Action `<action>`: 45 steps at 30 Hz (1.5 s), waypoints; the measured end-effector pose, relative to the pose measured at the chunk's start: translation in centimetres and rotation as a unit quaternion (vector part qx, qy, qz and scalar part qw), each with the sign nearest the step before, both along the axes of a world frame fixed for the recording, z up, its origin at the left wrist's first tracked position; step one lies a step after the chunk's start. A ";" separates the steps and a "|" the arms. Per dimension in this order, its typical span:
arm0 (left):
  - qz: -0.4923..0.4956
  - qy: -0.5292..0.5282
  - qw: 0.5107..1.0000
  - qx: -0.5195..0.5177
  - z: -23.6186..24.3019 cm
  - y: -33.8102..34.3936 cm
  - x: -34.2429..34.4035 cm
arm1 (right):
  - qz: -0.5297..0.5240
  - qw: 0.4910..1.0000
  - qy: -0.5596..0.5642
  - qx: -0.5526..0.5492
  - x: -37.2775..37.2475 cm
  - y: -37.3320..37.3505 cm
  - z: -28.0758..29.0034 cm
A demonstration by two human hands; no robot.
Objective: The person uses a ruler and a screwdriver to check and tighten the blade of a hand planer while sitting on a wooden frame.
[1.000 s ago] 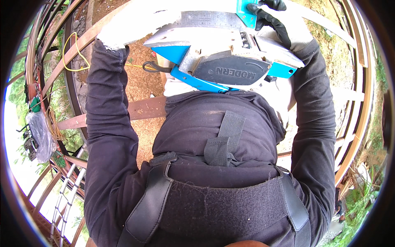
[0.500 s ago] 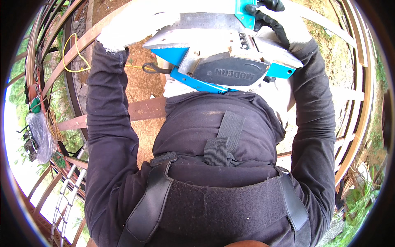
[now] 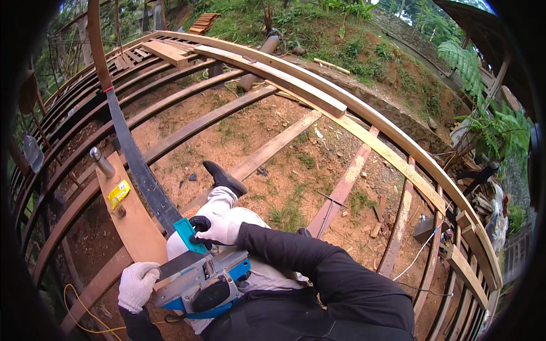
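An electric planer, blue with a dark side cover, lies across my lap with its metal sole facing up. A try square with a teal handle has its steel blade laid along that sole. My right hand, in a white glove with black fingers, is closed around the teal handle. My left hand, in a white knitted glove, is closed at the blade's far end, beside the planer's tip; its fingertips are partly hidden.
A board to the left bears a yellow packet and a metal cylinder. A long dark strip runs past it. Wooden joists span the dirt ground around me. A yellow cord loops at lower left.
The view has swung up and outward, bringing the joists and slope into sight. The planer now appears lower and left in the picture, with both hands still at the square.
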State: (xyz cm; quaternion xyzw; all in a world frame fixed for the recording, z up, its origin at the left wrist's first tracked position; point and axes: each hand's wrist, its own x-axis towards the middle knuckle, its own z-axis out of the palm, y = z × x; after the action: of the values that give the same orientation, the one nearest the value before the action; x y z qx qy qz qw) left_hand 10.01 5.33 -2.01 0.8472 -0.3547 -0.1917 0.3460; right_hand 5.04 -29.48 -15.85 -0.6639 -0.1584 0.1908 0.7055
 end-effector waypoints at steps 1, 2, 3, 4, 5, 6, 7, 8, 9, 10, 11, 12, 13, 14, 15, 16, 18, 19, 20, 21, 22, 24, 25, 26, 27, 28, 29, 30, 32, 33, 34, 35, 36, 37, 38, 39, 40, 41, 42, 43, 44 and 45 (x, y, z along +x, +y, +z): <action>-0.009 -0.049 0.999 0.004 -0.8 1.3 0.0 | -0.157 0.987 0.023 -0.038 -3.5 3.3 4.4; -0.011 -0.049 0.999 -0.006 -0.2 0.9 -0.1 | -0.214 0.971 -0.002 -0.105 -5.0 3.4 8.1; -0.021 -0.060 0.998 -0.013 0.4 0.0 -0.2 | -0.204 0.976 0.002 -0.075 -5.4 2.5 8.5; -0.027 -0.085 0.995 -0.033 0.7 -0.4 -0.3 | -0.207 0.976 -0.025 -0.069 -5.5 2.1 8.4; -0.032 -0.110 0.992 -0.053 0.9 -0.7 -0.4 | -0.208 0.975 -0.052 -0.063 -5.5 1.6 8.3; -0.024 -0.105 0.992 -0.059 1.2 -1.0 -0.6 | -0.213 0.973 -0.058 -0.063 -5.6 1.4 8.0; -0.024 -0.110 0.992 -0.059 1.8 -1.1 -0.9 | -0.224 0.968 -0.092 -0.070 -5.9 1.7 8.4; -0.025 -0.118 0.990 -0.066 2.4 -1.3 -1.3 | -0.237 0.960 -0.125 -0.077 -6.4 1.9 9.3; -0.026 -0.126 0.989 -0.073 2.8 -1.4 -1.3 | -0.238 0.960 -0.129 -0.078 -6.9 2.1 10.2; -0.027 -0.130 0.988 -0.074 3.0 -1.4 -1.3 | -0.266 0.950 -0.125 -0.104 -7.7 2.4 12.0; -0.032 -0.138 0.987 -0.080 3.0 -1.5 -1.2 | -0.293 0.939 -0.120 -0.130 -8.2 2.6 12.9; -0.037 -0.147 0.985 -0.085 3.0 -1.5 -1.2 | -0.297 0.934 -0.135 -0.144 -8.3 2.5 12.8; -0.039 -0.148 0.985 -0.085 3.1 -1.5 -1.2 | -0.298 0.934 -0.135 -0.143 -8.3 2.6 12.4; -0.034 -0.149 0.984 -0.092 3.2 -1.5 -1.3 | -0.321 0.920 -0.168 -0.151 -8.4 2.7 12.1; -0.030 -0.150 0.983 -0.099 3.4 -1.4 -1.3 | -0.342 0.904 -0.201 -0.159 -8.4 2.9 11.8; -0.025 -0.149 0.984 -0.094 3.5 -0.9 -1.5 | -0.339 0.907 -0.198 -0.154 -8.7 3.6 12.9; -0.027 -0.176 0.980 -0.090 3.9 0.1 -2.1 | -0.296 0.926 -0.116 -0.206 -9.9 4.2 16.8; -0.017 -0.171 0.982 -0.076 4.2 0.1 -2.2 | -0.303 0.882 -0.132 -0.336 -9.8 4.1 16.9; -0.017 -0.181 0.981 -0.064 4.5 0.1 -2.5 | -0.317 0.868 -0.156 -0.350 -9.9 4.0 16.4; -0.015 -0.186 0.981 -0.046 4.4 0.4 -2.5 | -0.328 0.856 -0.174 -0.360 -10.0 4.0 15.7; -0.007 -0.157 0.986 -0.048 3.4 0.9 -2.1 | -0.346 0.839 -0.190 -0.374 -10.3 4.4 15.5; -0.041 -0.139 0.989 -0.040 4.5 -0.3 -2.3 | -0.377 0.821 -0.207 -0.376 -10.9 3.9 14.9; -0.046 -0.156 0.985 -0.052 4.6 -0.1 -2.7 | -0.375 0.838 -0.218 -0.331 -11.1 3.7 14.8; -0.062 -0.146 0.986 -0.050 5.1 -0.4 -2.8 | -0.375 0.856 -0.219 -0.281 -11.4 3.4 14.3; -0.078 -0.167 0.982 -0.046 5.3 -0.1 -3.0 | -0.362 0.882 -0.216 -0.211 -11.5 3.7 14.0; -0.071 -0.140 0.986 -0.047 4.6 0.2 -3.0 | -0.347 0.903 -0.205 -0.150 -11.5 3.7 13.3; -0.063 -0.119 0.989 -0.054 4.4 0.7 -3.3 | -0.327 0.922 -0.195 -0.074 -11.4 4.3 13.5; -0.055 -0.108 0.992 -0.038 4.2 0.4 -3.2 | -0.303 0.938 -0.169 0.016 -10.6 4.2 12.9; -0.054 -0.102 0.993 -0.035 3.9 1.1 -3.4 | -0.292 0.942 -0.165 0.026 -10.6 4.4 13.0; -0.048 -0.094 0.994 -0.030 3.9 1.6 -3.6 | -0.287 0.944 -0.159 0.022 -10.6 4.6 12.9; -0.042 -0.078 0.995 -0.033 4.1 1.8 -3.8 | -0.285 0.946 -0.153 0.016 -10.7 4.6 12.5; -0.039 -0.063 0.997 -0.037 3.8 2.1 -3.7 | -0.280 0.948 -0.148 0.030 -10.5 4.1 11.5; -0.042 -0.081 0.995 -0.037 3.3 2.4 -3.4 | -0.275 0.950 -0.142 0.044 -10.3 3.5 10.6; -0.040 -0.075 0.996 -0.035 3.0 2.4 -3.2 | -0.282 0.950 -0.129 0.029 -10.2 3.7 10.9; -0.028 -0.064 0.997 -0.028 2.7 2.4 -3.1 | -0.266 0.957 -0.113 0.032 -10.0 3.0 10.4; -0.015 -0.053 0.998 -0.020 2.5 2.5 -3.1 | -0.249 0.963 -0.096 0.036 -9.9 2.4 9.8; -0.017 -0.069 0.997 -0.002 2.5 2.5 -3.0 | -0.266 0.961 -0.079 0.004 -9.7 3.3 10.8; -0.013 -0.065 0.998 0.001 2.2 2.6 -2.9 | -0.265 0.961 -0.077 -0.019 -9.8 2.7 10.4; -0.019 -0.080 0.997 0.007 1.9 2.8 -2.8 | -0.266 0.961 -0.074 -0.009 -9.7 2.2 9.7; -0.024 -0.095 0.995 0.012 1.8 2.9 -2.7 | -0.266 0.961 -0.073 0.000 -9.6 2.0 9.5; -0.042 -0.143 0.989 0.022 1.8 3.0 -2.7 | -0.264 0.962 -0.070 0.000 -9.5 2.2 9.3; -0.040 -0.140 0.989 0.024 1.8 3.0 -2.6 | -0.293 0.952 -0.089 0.008 -9.4 2.4 9.0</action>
State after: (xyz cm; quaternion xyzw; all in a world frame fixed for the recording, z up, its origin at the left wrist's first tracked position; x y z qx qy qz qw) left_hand 7.37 8.37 -0.26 0.8589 -0.4284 -0.0928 0.2648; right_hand -4.32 -27.03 -6.83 -0.6901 -0.0204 -0.0856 0.7184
